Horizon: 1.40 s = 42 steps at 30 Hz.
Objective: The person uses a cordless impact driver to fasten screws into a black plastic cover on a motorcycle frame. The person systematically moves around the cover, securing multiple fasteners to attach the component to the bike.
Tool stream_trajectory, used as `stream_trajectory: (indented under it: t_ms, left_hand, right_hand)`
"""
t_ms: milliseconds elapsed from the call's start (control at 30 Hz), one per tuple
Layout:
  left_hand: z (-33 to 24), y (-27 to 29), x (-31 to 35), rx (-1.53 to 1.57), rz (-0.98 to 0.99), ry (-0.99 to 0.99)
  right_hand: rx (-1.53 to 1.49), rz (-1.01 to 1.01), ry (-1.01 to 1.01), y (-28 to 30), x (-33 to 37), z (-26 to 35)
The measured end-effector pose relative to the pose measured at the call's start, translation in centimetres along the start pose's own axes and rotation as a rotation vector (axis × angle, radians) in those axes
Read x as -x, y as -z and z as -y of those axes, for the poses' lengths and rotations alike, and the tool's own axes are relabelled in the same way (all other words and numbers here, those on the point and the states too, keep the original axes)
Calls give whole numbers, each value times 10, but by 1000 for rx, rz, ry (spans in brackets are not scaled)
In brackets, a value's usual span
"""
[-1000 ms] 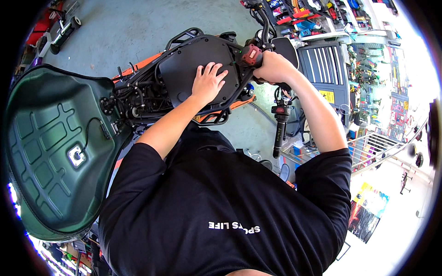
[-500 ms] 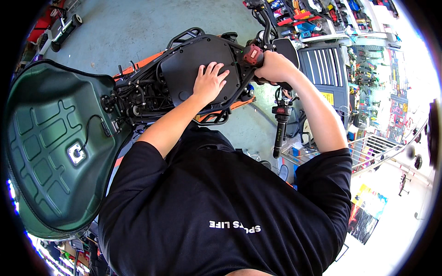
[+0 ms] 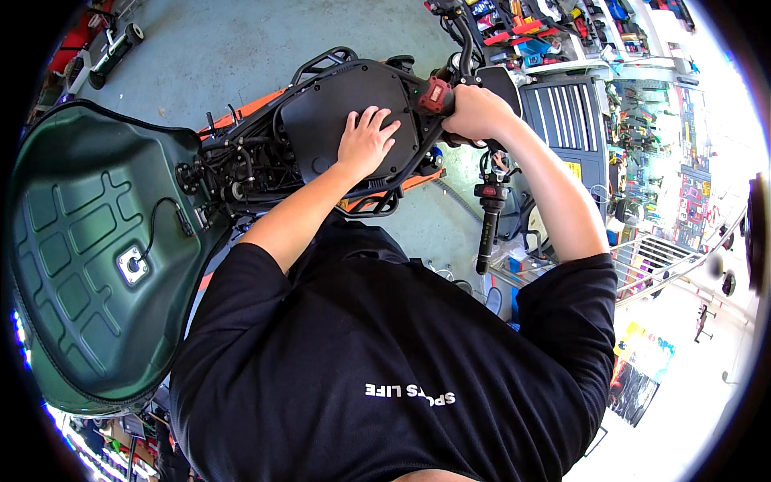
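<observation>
White lettering (image 3: 384, 391), upside down, crosses a black fabric T-shirt (image 3: 353, 329) at 6 o'clock. At 12, the left hand (image 3: 368, 146) rests, grip spread, on the smooth black panel (image 3: 321, 104) of a motorcycle (image 3: 241, 165); at 1, the right hand (image 3: 480, 114) is closed around a partly hidden, blocky dark-red-and-black tool (image 3: 434, 95). A green moulded shell (image 3: 76, 249) at 9 holds a square silver plate (image 3: 126, 275). Blue-grey floor (image 3: 209, 56) borders the motorcycle at 11; a grey drawer cabinet (image 3: 569, 116) stands at 2.
</observation>
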State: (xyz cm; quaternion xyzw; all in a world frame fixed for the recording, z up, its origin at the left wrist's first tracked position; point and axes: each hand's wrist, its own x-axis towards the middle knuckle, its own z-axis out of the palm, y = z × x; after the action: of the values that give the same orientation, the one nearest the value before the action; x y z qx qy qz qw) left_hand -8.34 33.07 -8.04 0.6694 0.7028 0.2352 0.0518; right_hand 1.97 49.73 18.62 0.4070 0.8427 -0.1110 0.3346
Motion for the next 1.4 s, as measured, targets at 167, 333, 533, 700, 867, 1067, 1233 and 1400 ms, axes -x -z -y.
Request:
stream_trajectory:
  t_ms: [167,333,533,700,867,1067,1233,1400]
  left_hand:
    - [3,0,1,5,-5,-18]
    - [8,0,-1,29,21,-27]
    - [18,25,-25,954,-419,294]
    - [2,124,-56,898,-374,-38]
    - [0,136,-65,625,-143,-17]
    - [0,134,-65,596,-112,-51]
    - [0,129,-59,689,-148,-38]
    - [1,125,-56,681,-203,-66]
  right_hand:
    - [117,-22,43,-1,-4,9]
    - [287,19,113,17,4,31]
    - [462,76,195,34,-5,50]
    - [564,105,199,34,-18,49]
    - [554,69,207,36,-13,50]
    - [568,86,228,39,-8,55]
    - [580,145,244,43,-5,62]
    - [585,162,271,40,-11,62]
